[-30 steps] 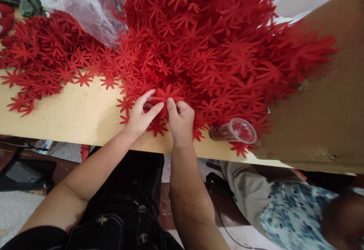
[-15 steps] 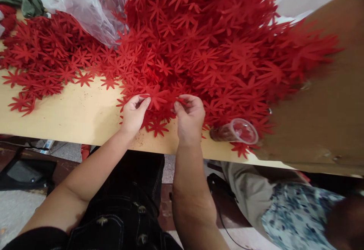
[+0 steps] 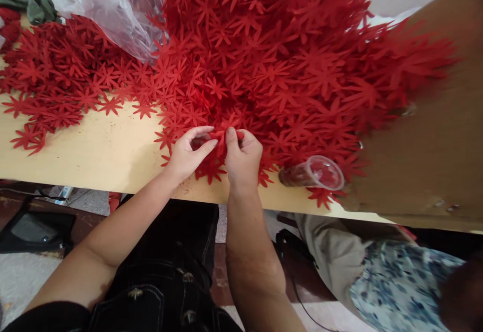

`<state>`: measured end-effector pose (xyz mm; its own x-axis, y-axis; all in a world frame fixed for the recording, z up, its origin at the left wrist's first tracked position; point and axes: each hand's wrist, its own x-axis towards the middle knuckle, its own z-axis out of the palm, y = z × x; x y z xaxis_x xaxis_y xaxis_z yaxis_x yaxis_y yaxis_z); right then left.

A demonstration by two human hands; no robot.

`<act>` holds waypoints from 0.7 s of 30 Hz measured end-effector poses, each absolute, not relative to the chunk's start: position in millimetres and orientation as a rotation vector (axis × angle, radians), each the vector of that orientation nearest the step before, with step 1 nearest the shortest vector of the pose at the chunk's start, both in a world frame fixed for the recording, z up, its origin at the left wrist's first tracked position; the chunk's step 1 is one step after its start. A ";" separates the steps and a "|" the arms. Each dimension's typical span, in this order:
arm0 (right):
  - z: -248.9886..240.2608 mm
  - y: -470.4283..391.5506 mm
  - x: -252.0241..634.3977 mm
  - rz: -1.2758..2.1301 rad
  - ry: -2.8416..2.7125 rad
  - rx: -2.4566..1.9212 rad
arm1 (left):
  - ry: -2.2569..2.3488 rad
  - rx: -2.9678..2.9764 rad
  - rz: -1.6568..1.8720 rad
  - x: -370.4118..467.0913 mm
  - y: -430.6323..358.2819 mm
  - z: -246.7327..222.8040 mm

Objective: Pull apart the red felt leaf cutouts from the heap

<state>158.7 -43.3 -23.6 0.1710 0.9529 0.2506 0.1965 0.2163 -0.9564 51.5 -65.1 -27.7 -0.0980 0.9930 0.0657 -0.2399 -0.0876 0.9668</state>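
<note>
Just in front of the big pile of red flower-shaped cutouts point(image 3: 271, 70), my two hands are close together. My right hand point(image 3: 243, 158) pinches a red flower cutout point(image 3: 222, 135) between thumb and fingers. To its left, my left hand point(image 3: 192, 153) curves in a loose C, thumb and fingertips apart, at the edge of the same cutout. Whether its fingertips touch a petal I cannot tell. Loose red cutouts lie under and around both hands, and the petals of the held one partly blend into them.
A clear plastic cup point(image 3: 326, 172) lies tipped at the right front. Behind it stands a brown board point(image 3: 426, 156). Clear plastic bagging point(image 3: 124, 20) rests on the pile at the back left. Another person in a patterned top point(image 3: 400, 276) is at the right, below the table point(image 3: 94, 156).
My hands have come closer together. The cutout that my left fingers pinched is now in my right hand's pinch, and my left thumb and fingers have spread apart.
</note>
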 end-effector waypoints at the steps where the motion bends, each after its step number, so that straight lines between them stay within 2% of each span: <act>1: -22.9 -43.9 158.9 0.793 -1.298 -1.255 | 1.032 1.044 1.412 52.1 -65.7 -27.0; 8: -22.9 -47.2 152.0 0.698 -1.307 -1.218 | 1.006 1.075 1.371 54.2 -64.8 -28.2; 13: -30.2 -40.5 151.2 0.585 -1.263 -1.200 | 1.180 1.052 1.410 51.2 -63.1 -27.4; 21: -36.4 -24.2 168.4 0.745 -0.942 -1.173 | 1.200 0.882 1.515 51.3 -61.6 -25.9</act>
